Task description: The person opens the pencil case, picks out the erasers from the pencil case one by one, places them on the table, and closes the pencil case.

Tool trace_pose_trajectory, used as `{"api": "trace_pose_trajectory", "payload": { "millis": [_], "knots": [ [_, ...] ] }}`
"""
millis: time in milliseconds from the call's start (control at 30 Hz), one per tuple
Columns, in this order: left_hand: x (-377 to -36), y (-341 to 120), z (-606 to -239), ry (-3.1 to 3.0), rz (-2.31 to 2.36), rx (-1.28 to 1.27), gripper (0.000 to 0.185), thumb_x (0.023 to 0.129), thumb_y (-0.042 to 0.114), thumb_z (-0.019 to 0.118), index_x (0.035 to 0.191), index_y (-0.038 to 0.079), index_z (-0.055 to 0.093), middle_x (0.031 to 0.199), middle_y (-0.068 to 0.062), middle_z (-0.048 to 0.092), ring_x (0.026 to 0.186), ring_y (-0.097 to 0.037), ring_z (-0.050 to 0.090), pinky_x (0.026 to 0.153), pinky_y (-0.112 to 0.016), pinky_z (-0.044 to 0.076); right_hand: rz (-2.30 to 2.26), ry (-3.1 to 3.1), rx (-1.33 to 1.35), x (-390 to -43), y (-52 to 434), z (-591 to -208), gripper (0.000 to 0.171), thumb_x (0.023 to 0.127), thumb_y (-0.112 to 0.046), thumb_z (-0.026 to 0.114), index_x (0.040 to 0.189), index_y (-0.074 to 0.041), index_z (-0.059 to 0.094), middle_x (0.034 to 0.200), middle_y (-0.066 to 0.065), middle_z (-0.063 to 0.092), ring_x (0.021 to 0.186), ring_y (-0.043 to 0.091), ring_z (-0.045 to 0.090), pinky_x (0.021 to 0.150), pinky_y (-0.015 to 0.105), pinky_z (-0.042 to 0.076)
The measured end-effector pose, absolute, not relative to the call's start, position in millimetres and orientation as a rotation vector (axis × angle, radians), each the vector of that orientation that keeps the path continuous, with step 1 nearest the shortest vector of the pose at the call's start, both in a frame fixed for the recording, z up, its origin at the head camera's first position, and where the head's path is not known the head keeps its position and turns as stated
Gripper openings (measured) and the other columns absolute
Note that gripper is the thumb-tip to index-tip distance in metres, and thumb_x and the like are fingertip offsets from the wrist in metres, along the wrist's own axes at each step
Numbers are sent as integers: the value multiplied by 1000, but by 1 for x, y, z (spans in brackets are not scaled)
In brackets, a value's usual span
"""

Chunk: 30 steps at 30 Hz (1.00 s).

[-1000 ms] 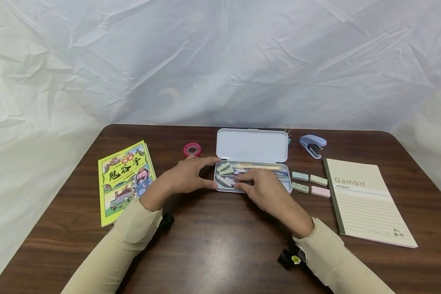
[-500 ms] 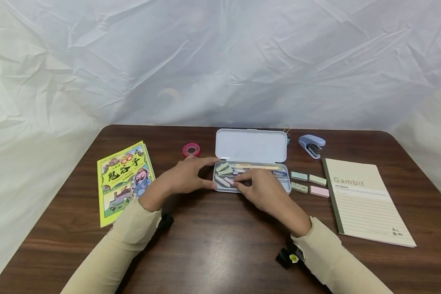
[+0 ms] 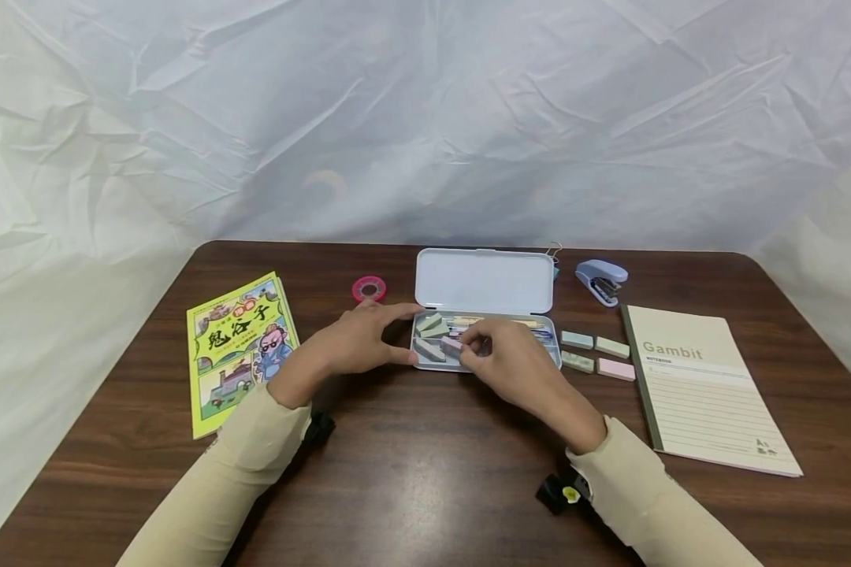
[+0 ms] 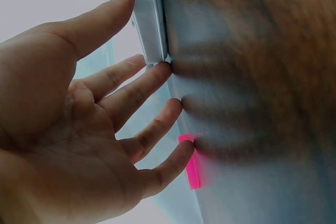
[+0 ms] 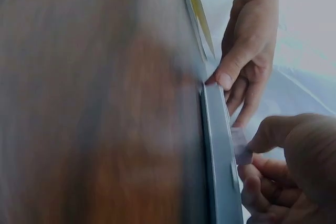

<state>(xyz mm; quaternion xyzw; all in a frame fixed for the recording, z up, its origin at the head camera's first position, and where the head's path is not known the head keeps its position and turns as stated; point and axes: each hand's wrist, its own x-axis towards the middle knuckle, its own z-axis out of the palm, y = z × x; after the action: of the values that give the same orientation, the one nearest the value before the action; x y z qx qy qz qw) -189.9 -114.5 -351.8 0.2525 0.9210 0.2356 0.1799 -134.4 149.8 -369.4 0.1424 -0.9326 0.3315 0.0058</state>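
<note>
Right hand [image 3: 499,358] — pinching a pink eraser [image 3: 451,344] inside the pencil case [image 3: 549,354]; left hand [image 3: 358,339] — fingers relaxed, steadying the case's left end.

Both arms covered by long beige sleeves [image 3: 241,465], cuffs ended at wrists. Hands left bare: left hand [image 3: 358,340], right hand [image 3: 514,368]. Small black device strapped under each wrist [image 3: 563,492]; yellow-white mark seen on right one.

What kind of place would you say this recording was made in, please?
Probably a staged desk: a brown wooden table backed by a creased white sheet, set with a stapler, a notebook and an open pencil case.
</note>
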Motion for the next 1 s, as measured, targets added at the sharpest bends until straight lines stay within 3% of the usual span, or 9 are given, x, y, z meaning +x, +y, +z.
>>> {"api": "trace_pose_trajectory", "payload": {
  "millis": [300,533,733,1000],
  "knots": [
    [-197,-116,-361,2603,670,727,82,103,49,86,174,29,51,175,-13,57,169,-51,40,131,-86,29,1154,-2793,472,-136,171,-369,7,97,-8,71,100,-7,77,88,4,70,78,13,61,70,25,48],
    [-208,-122,-381,2618,687,765,84,101,55,86,174,32,50,174,-10,59,167,-49,42,129,-86,30,1149,-2909,390,-131,182,-354,11,106,-10,63,109,-9,74,88,3,69,77,15,57,73,29,48],
    [-203,-121,-373,2614,668,765,83,103,57,84,174,32,49,175,-11,57,168,-51,40,130,-85,31,1140,-2918,358,-126,196,-350,11,107,-12,63,112,-10,73,89,2,68,78,16,56,74,30,47],
    [-189,-113,-350,2598,646,693,80,106,40,84,176,24,47,178,-13,54,171,-49,37,136,-80,28,1083,-2937,286,-118,225,-347,12,108,-13,65,116,-10,73,89,1,67,77,13,55,70,28,45]
  ]
}}
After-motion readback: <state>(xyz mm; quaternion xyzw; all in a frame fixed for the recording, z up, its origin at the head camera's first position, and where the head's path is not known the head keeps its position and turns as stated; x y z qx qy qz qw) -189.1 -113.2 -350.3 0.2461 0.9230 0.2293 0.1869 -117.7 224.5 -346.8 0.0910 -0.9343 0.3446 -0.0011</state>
